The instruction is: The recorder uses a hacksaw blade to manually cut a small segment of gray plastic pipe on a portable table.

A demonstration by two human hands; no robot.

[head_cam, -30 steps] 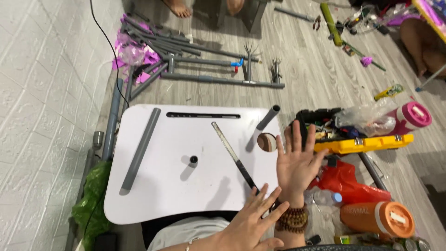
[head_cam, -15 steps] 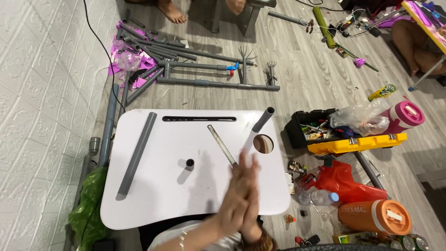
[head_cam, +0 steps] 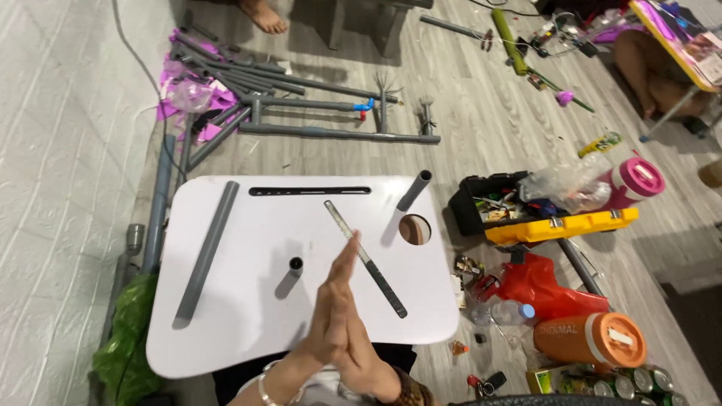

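Hands are pressed flat together, palm against palm, above the near edge of the white tabletop (head_cam: 226, 323); the left hand (head_cam: 325, 323) and the right hand (head_cam: 353, 331) hold nothing, their fingers straight and closed side by side, the tips pointing to the far edge. Just beside the fingertips, a metal ruler (head_cam: 366, 257) lies slanted on the tabletop, from the middle toward the near right corner; whether the fingertips touch it, I cannot tell. To the left of the hands a short grey tube (head_cam: 289, 274) lies near the middle of the board. Along the left edge lies a long grey pipe (head_cam: 207, 248), slightly tilted. Near the right edge there is a round hole (head_cam: 415, 229), and a second short pipe (head_cam: 415, 189) rests at the far right corner. A long dark slot (head_cam: 310, 191) runs along the far edge. On the floor to the right, an open yellow toolbox (head_cam: 560, 224) stands well apart from the hands, and more grey pipes (head_cam: 301, 105) lie beyond the tabletop.
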